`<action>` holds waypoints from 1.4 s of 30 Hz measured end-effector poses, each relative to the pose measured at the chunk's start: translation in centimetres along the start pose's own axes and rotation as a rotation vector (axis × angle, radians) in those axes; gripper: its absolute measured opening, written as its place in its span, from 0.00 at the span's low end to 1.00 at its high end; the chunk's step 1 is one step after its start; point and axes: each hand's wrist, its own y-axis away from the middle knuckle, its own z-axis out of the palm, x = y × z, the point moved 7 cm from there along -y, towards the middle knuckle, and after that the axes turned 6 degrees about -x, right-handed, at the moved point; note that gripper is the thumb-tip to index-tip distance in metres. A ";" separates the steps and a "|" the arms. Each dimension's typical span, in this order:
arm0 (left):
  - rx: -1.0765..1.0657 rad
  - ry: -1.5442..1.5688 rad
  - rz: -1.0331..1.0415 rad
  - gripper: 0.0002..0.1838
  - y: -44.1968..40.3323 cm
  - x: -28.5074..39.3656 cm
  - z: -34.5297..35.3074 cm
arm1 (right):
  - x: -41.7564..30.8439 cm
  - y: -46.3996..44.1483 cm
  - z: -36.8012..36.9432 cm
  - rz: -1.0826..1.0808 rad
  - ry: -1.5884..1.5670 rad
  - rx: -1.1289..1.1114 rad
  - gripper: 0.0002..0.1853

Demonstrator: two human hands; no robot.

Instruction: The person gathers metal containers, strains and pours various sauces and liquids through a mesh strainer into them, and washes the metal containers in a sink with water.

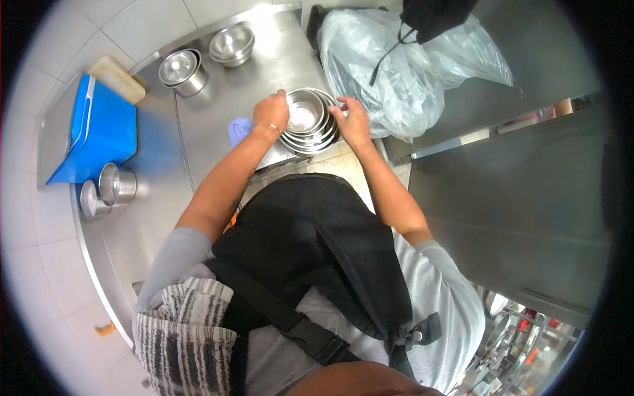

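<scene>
A nested stack of round metal bowls (306, 113) is between my two hands, over the front edge of the steel counter. My left hand (273, 111) is closed at the stack's left rim, its fingertips partly hidden. On the right side, my right hand (352, 121) has its thumb and curved fingers at the rims of the bowls. Just left of my left wrist lies a crumpled purple cloth (240, 130) on the counter.
More metal bowls (232, 45) and nested metal containers (185, 71) stand along the back. At left are a blue box (109, 125), a pale board (117, 78) and metal pots (117, 184). Clear plastic bags (383, 72) lie at right, beside a dark steel surface (508, 178).
</scene>
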 end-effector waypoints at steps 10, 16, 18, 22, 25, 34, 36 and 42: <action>0.074 0.166 -0.093 0.11 0.9 -0.9 -0.1 | -3.9 -1.3 0.9 -0.010 0.302 -0.073 0.18; 0.111 0.184 -0.082 0.12 1.5 -1.2 0.1 | -1.7 -3.5 2.9 0.031 0.446 -0.242 0.11; 0.131 0.195 -0.087 0.14 1.3 -1.2 -0.3 | -3.6 -4.0 0.9 -0.018 0.315 -0.208 0.11; 0.315 0.329 0.012 0.13 0.7 -1.1 -4.3 | -7.8 -4.3 -1.5 -0.005 0.139 -0.320 0.12; 0.358 0.432 -0.029 0.09 -1.1 -2.9 -9.4 | -10.4 -5.5 -3.4 -0.115 0.055 -0.201 0.16; 0.317 0.172 -0.460 0.13 -4.5 -20.4 -5.3 | -1.2 -4.9 2.1 0.008 0.541 -0.285 0.27; 0.231 0.149 -0.508 0.15 -4.1 -22.0 -2.3 | -0.4 -4.9 3.2 0.029 0.502 -0.280 0.23; 0.191 0.281 -0.651 0.17 -1.2 -22.9 1.3 | -2.6 -4.3 1.8 -0.091 0.486 -0.121 0.11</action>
